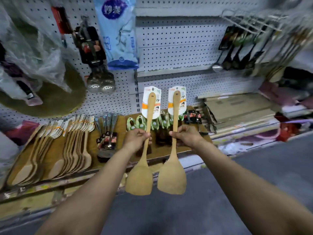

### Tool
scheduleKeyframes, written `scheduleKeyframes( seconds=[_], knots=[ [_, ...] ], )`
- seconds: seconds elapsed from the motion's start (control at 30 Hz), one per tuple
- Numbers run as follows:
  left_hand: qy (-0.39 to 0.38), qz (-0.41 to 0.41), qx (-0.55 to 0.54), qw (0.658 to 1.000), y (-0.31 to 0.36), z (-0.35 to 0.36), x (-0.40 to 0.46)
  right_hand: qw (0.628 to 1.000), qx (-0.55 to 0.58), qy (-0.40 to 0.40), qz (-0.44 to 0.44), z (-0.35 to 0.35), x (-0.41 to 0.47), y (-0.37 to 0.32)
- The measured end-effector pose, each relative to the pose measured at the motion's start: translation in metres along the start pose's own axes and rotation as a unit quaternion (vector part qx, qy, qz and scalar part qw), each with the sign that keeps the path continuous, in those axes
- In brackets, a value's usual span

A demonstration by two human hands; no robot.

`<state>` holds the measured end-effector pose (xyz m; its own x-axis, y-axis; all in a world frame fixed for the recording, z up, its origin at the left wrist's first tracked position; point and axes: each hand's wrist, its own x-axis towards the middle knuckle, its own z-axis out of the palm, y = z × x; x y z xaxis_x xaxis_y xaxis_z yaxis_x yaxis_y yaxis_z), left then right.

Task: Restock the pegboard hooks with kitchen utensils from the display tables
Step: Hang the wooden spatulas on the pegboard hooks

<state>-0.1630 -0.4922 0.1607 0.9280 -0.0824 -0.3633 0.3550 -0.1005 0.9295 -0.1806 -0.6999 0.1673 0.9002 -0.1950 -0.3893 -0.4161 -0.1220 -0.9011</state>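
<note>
Each hand, left hand (138,139) and right hand (185,137), grips a wooden spatula (147,126) upright, blades down; free hooks (250,22), probably far right, nearer the right hand

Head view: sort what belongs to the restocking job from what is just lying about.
Job:
left hand gripping a wooden spatula
right hand gripping another spatula
spatula stack
pegboard

Lying about:
blue packet
flattened cardboard
plastic bag

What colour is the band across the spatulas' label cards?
Orange, on white label cards; head view.
</note>
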Motion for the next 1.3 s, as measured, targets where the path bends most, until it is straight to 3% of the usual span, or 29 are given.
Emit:
scheduleKeyframes(
  seconds=[0.27, 0.4, 0.63, 0.9, 1.03, 1.3],
  knots=[
    [-0.139, 0.077, 0.026, 0.987, 0.053, 0.226, -0.012, 0.988, 0.052, 0.135, -0.05, -0.231, -0.03, 0.021],
    [-0.167, 0.116, 0.028, 0.979, 0.093, 0.323, -0.002, 0.967, 0.117, 0.205, -0.101, -0.332, -0.027, 0.019],
    [-0.221, 0.137, -0.004, 0.966, 0.141, 0.501, 0.044, 0.931, 0.122, 0.288, -0.188, -0.499, 0.014, 0.012],
    [-0.251, 0.147, -0.033, 0.956, 0.191, 0.697, 0.106, 0.912, 0.099, 0.353, -0.185, -0.689, 0.078, -0.014],
    [-0.25, 0.149, -0.021, 0.957, 0.213, 0.766, 0.123, 0.914, 0.11, 0.341, -0.188, -0.764, 0.115, -0.021],
    [-0.164, 0.142, -0.031, 0.976, 0.222, 0.862, 0.171, 0.935, 0.119, 0.276, -0.186, -0.868, 0.213, -0.035]
  ],
)
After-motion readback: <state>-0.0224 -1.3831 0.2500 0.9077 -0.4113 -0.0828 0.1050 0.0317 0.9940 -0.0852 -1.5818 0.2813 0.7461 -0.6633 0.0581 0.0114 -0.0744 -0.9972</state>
